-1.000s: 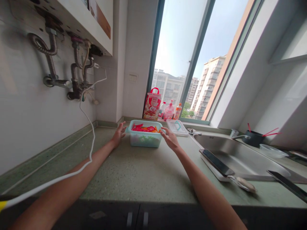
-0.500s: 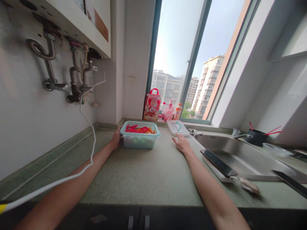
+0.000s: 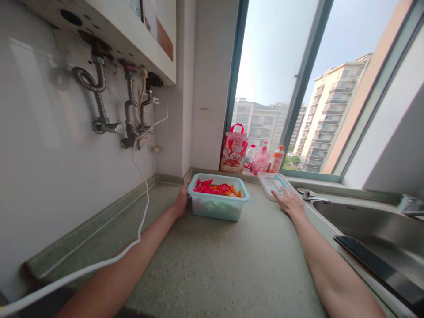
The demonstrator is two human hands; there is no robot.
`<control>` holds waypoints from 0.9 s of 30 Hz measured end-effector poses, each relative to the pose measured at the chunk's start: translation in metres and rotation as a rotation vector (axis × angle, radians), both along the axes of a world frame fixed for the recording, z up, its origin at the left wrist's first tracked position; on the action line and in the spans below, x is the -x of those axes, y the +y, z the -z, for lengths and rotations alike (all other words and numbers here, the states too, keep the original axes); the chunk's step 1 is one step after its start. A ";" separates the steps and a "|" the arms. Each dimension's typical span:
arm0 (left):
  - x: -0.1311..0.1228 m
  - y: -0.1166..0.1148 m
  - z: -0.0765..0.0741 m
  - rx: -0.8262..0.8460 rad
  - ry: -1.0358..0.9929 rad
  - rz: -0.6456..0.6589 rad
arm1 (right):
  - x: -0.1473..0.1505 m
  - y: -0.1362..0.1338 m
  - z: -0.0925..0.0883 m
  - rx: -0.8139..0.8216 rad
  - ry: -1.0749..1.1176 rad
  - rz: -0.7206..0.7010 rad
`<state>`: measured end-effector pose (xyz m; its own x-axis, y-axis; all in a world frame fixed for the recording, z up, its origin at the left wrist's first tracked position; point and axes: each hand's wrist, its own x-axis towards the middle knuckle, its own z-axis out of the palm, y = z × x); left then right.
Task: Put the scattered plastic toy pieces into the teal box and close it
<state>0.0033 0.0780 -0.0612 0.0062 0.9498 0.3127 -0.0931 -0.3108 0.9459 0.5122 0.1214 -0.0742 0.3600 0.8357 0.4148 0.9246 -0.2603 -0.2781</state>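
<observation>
A light teal plastic storage box [image 3: 217, 210] stands on the counter, uncovered. Inside are red pieces [image 3: 212, 187] and orange pieces [image 3: 236, 191] on top; green ones show through its wall. My left hand [image 3: 182, 199] grips the box's left end, some of its fingers hidden behind the rim. To the right of the box, a clear lid [image 3: 267, 182] with a teal handle lies flat near the window sill. Over the lid's near right part is my right hand [image 3: 289, 203], fingers spread and touching it.
A steel sink [image 3: 371, 221] with a faucet lies at the right, a dark flat strip [image 3: 377, 265] along its near edge. Bottles [image 3: 261, 160] and a red-handled package [image 3: 234, 152] stand by the window. A white cable [image 3: 144, 212] hangs across my left forearm.
The view has swung left and closer, so the scene sits farther right. My right hand has moved from the lid's near edge onto the lid. The left hand stays at the box.
</observation>
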 end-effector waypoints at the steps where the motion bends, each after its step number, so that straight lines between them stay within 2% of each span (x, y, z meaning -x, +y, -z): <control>1: -0.001 0.000 0.001 0.000 -0.043 -0.007 | -0.003 0.007 0.000 -0.037 0.017 -0.006; 5: -0.003 0.000 0.002 0.004 -0.156 -0.011 | -0.009 0.028 -0.003 -0.179 0.125 -0.084; 9: -0.003 -0.001 0.001 0.009 -0.150 0.001 | -0.005 0.023 -0.004 -0.209 0.064 -0.106; 15: -0.001 -0.004 -0.003 0.011 -0.106 0.009 | 0.022 -0.028 -0.010 -0.418 -0.089 0.028; 22: -0.001 -0.013 -0.014 0.014 0.030 -0.041 | 0.071 -0.098 -0.014 -0.487 -0.142 -0.192; 27: -0.003 -0.012 -0.016 0.029 -0.030 -0.044 | 0.091 -0.126 -0.018 -0.587 -0.060 -0.230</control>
<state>0.0064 0.0655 -0.0452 -0.0446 0.9575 0.2849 -0.1080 -0.2881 0.9515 0.4209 -0.0046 -0.0557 0.1606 0.5157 0.8416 0.9571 0.1270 -0.2605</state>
